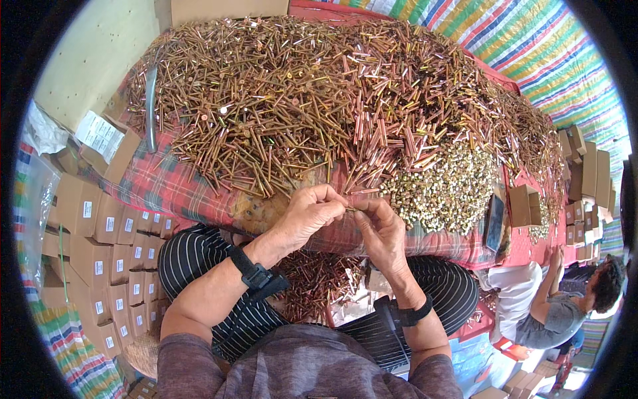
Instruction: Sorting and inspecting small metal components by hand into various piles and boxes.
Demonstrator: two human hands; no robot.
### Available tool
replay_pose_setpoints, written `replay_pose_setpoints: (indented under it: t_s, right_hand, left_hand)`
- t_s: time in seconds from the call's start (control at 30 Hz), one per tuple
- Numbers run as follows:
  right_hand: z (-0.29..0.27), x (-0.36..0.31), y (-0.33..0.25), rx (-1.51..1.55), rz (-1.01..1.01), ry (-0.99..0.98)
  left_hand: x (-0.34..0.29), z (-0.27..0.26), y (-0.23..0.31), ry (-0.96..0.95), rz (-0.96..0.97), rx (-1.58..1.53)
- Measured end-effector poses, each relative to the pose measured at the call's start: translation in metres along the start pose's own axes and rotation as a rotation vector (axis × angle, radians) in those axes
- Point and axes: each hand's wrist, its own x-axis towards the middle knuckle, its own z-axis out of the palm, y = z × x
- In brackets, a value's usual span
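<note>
My left hand (pixel 310 214) and my right hand (pixel 383 234) meet at the near edge of the cloth-covered table. Both have thumb and fingers pinched on a thin brass-coloured metal rod (pixel 350 209); the fingers hide most of it. Just beyond my hands, a heap of long brass-coloured metal pins (pixel 266 133) spreads to the left. Copper-coloured metal tubes (pixel 372 126) lie in the middle and to the right. Small shiny nut-like metal pieces (pixel 442 189) are piled close to my right hand.
Stacked labelled cartons (pixel 100 219) stand at the left. A curved grey strip (pixel 151 110) lies on the heap's left side. An open carton (pixel 525 205) and a dark block (pixel 494 221) sit at the right. More metal pieces (pixel 319 279) lie between my knees. Another person (pixel 558 312) sits at the right.
</note>
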Motion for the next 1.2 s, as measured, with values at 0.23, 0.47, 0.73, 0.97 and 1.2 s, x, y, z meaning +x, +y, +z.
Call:
replay_pose_setpoints:
  t_s: [0.23,0.47,0.73,0.97,1.2]
  right_hand:
    - [-0.004,0.001,-0.018,-0.226,-0.003,-0.042]
    - [-0.005,-0.001,-0.014,-0.14,0.14,-0.058]
    - [-0.004,-0.001,-0.008,-0.442,-0.047,-0.036]
    - [-0.006,0.0,-0.015,-0.444,0.026,-0.054]
    - [-0.006,0.001,0.0,-0.218,0.055,-0.037]
  left_hand:
    - [-0.002,0.0,0.001,-0.05,0.159,0.232]
    - [-0.003,-0.002,-0.001,-0.068,0.176,0.329]
    - [-0.004,-0.001,-0.003,-0.044,0.058,0.18]
    - [-0.001,-0.002,-0.006,-0.058,0.071,0.17]
    - [0.0,-0.002,-0.007,-0.071,0.067,0.15]
